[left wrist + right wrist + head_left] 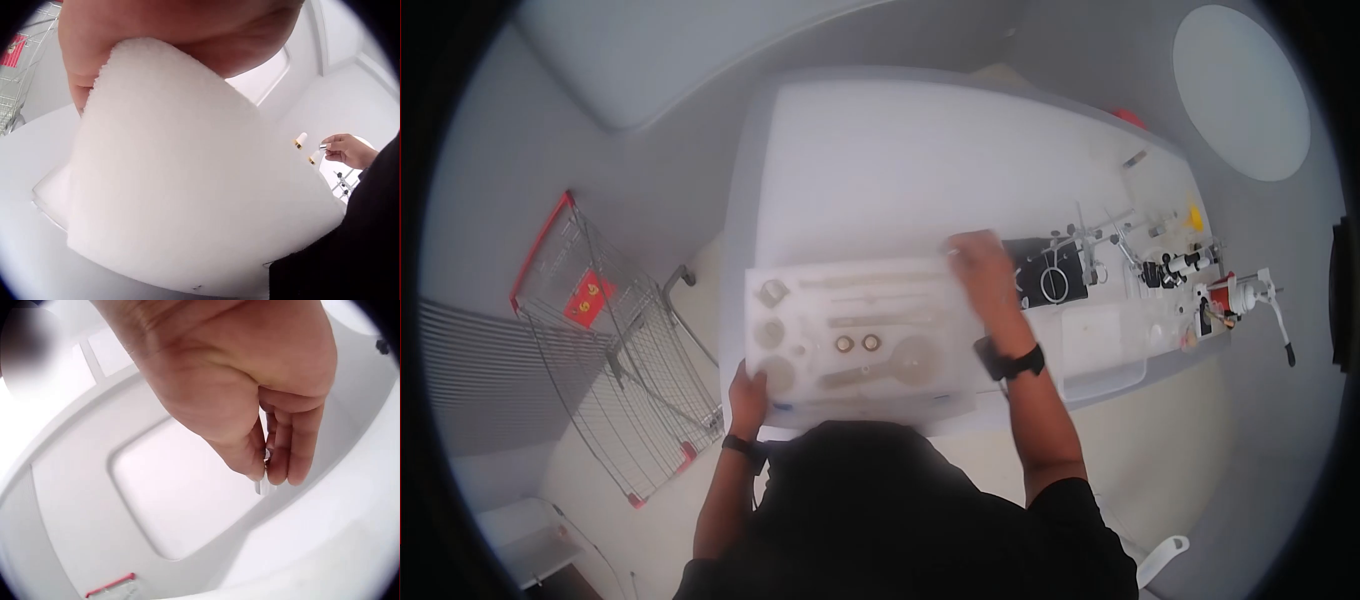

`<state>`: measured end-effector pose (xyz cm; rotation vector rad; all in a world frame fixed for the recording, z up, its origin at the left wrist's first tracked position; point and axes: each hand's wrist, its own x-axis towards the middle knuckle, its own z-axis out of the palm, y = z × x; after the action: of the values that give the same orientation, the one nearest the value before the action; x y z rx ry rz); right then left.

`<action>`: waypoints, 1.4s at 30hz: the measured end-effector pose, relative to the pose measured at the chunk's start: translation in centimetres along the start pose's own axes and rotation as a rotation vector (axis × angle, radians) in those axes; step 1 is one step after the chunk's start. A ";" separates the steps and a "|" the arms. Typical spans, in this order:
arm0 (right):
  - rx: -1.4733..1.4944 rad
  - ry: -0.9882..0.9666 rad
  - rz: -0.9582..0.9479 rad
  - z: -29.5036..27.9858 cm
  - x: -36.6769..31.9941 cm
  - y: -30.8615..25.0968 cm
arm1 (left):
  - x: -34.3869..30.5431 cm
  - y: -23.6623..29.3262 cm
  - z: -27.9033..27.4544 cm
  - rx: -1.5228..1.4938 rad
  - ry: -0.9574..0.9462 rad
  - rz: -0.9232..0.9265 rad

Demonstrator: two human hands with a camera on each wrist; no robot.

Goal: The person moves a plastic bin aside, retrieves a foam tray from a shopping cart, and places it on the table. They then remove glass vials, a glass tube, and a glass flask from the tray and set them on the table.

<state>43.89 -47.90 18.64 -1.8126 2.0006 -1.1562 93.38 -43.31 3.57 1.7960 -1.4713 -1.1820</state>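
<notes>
My left hand (747,398) grips the near left edge of a white foam tray (880,403), which fills much of the left wrist view. Recesses in the foam hold pale pieces, among them a round flat-bottomed shape (916,360) and long thin rods. Two small white pieces with gold-coloured bands (300,140) stick up from the foam. Over the tray's far right corner, my right hand (983,268) pinches a small clear and silvery piece (262,486) between thumb and fingertips. The fingers cover most of that piece, and its kind cannot be told.
Right of the tray lie a black board (1040,290) with rings, metal stands and clamps (1100,235), and a clear shallow tray (1105,345). A device with a lever (1250,295) sits at the table's right end. A shopping cart (615,330) stands to the left.
</notes>
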 end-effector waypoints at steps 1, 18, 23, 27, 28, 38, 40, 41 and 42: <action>-0.060 0.002 0.024 -0.7 0.7 2.6 | -0.1 0.2 0.1 0.012 0.018 0.016; -0.469 -0.569 0.155 6.0 2.8 29.1 | -0.3 3.0 0.6 0.088 0.066 -0.085; -0.494 -0.605 0.182 6.1 2.1 29.5 | -0.4 3.2 0.6 0.086 0.055 -0.069; -0.513 -0.584 0.197 5.4 2.4 27.8 | -0.2 2.4 0.7 0.112 0.061 -0.063; -0.524 -0.580 0.204 4.9 2.5 26.8 | -0.3 2.4 0.7 0.115 0.072 -0.038; -0.134 -0.170 0.248 0.1 -2.7 14.0 | -0.3 1.6 0.9 0.065 0.085 0.008; 0.059 -0.166 0.474 0.3 -6.8 10.5 | -0.4 1.5 0.7 0.127 0.097 0.027; 0.070 -0.170 0.471 0.8 -8.9 9.1 | -0.4 1.5 0.6 0.186 0.105 0.044; 0.026 -0.138 0.390 1.4 -11.0 7.9 | -0.4 1.3 0.5 0.195 0.113 0.042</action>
<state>41.30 -38.86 8.77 -1.3624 2.1182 -0.9082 92.29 -43.21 4.53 1.9156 -1.5963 -0.9269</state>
